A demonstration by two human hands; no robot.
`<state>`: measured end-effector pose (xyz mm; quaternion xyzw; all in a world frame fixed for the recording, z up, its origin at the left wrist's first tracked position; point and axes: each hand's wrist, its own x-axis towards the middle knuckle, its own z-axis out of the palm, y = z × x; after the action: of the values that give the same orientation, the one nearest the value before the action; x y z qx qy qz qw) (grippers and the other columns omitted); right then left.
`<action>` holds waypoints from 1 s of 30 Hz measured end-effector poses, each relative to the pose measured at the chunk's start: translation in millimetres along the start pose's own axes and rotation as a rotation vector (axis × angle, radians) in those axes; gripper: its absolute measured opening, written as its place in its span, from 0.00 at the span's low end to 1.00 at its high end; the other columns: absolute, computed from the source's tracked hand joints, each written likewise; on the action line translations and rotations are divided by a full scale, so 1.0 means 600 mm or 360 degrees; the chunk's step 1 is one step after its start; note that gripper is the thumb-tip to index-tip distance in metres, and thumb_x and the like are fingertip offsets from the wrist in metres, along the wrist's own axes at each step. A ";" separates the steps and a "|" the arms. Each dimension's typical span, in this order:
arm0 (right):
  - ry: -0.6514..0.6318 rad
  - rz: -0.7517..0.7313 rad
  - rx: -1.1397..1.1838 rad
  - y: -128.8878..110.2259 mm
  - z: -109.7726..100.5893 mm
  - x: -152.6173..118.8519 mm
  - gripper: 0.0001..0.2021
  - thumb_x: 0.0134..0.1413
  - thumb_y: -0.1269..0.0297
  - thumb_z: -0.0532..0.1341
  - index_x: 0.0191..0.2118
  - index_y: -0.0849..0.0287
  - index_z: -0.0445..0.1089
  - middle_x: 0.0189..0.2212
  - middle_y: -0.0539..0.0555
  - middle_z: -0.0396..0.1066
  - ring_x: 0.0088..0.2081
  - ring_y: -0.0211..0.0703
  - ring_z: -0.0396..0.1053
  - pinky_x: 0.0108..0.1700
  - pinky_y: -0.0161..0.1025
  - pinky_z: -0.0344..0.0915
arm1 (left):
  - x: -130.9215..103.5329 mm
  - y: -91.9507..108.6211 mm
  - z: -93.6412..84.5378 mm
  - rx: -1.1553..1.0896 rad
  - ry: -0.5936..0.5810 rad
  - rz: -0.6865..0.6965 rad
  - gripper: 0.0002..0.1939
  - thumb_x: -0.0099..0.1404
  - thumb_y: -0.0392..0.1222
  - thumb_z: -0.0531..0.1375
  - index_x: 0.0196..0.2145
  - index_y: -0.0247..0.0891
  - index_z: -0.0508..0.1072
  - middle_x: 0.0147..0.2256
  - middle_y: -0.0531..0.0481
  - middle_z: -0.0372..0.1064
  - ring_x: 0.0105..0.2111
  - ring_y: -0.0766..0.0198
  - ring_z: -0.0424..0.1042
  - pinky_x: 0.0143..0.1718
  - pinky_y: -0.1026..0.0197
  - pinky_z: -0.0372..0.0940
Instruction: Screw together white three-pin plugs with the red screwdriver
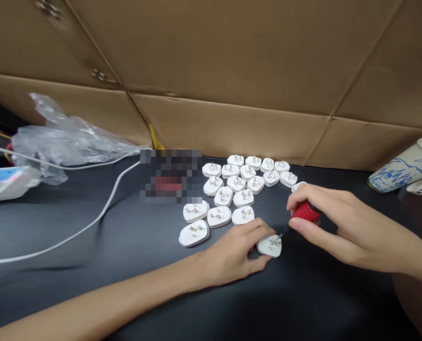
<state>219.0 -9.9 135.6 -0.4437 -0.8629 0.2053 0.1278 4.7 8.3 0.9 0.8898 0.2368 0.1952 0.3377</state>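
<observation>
My left hand (pixel 237 251) pinches a white plug (pixel 267 247) between thumb and fingers, down on the black table. The plug's metal prongs face up. My right hand (pixel 338 225) grips a screwdriver by its red handle (pixel 305 211). Its thin metal shaft slants down to the left, and the tip is at the prong face of the held plug. Whether the tip sits in a screw is too small to tell. Beyond my left hand lie several more white plugs (pixel 219 216) in loose rows, prongs up. One white piece is partly hidden behind my right hand.
Brown cardboard (pixel 225 125) walls off the back of the black table (pixel 125 241). At left are a crumpled clear plastic bag (pixel 72 142), a white cable (pixel 109 201) and a white object (pixel 8 184). A patterned cup (pixel 402 170) stands at right. A pixelated patch covers something mid-left.
</observation>
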 end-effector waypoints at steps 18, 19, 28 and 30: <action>0.0433 0.0113 -0.0305 0.004 0.041 0.019 0.07 0.68 0.63 0.54 0.47 0.60 0.62 0.38 0.56 0.70 0.38 0.47 0.71 0.37 0.42 0.66 | -0.011 -0.011 0.002 0.0274 -0.0012 -0.0065 0.17 0.72 0.43 0.57 0.56 0.38 0.68 0.46 0.44 0.71 0.36 0.57 0.76 0.39 0.56 0.73; 0.0417 0.0103 -0.0317 0.004 0.039 0.017 0.08 0.68 0.63 0.53 0.48 0.60 0.62 0.38 0.56 0.70 0.38 0.47 0.71 0.37 0.42 0.66 | -0.011 -0.010 0.002 0.0287 0.0002 -0.0071 0.16 0.72 0.43 0.57 0.56 0.37 0.69 0.45 0.44 0.71 0.35 0.57 0.76 0.38 0.56 0.73; 0.0007 -0.0428 -0.0114 0.000 0.013 0.006 0.13 0.67 0.74 0.51 0.54 0.59 0.63 0.40 0.54 0.69 0.41 0.42 0.68 0.42 0.36 0.67 | -0.013 -0.021 0.006 0.0257 0.0090 -0.0006 0.14 0.73 0.45 0.56 0.54 0.40 0.70 0.40 0.47 0.71 0.32 0.61 0.74 0.35 0.62 0.71; 0.0146 -0.0235 -0.0264 -0.002 0.015 0.007 0.12 0.69 0.65 0.52 0.53 0.60 0.65 0.41 0.57 0.69 0.41 0.45 0.70 0.41 0.39 0.69 | -0.013 -0.022 0.007 0.0311 0.0112 0.0005 0.16 0.73 0.45 0.56 0.55 0.40 0.68 0.40 0.47 0.70 0.31 0.61 0.73 0.33 0.61 0.71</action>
<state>212.2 -9.3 128.6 -0.3968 -0.9006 0.1027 0.1447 -3.4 10.5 -12.3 0.9114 0.2652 0.2029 0.2406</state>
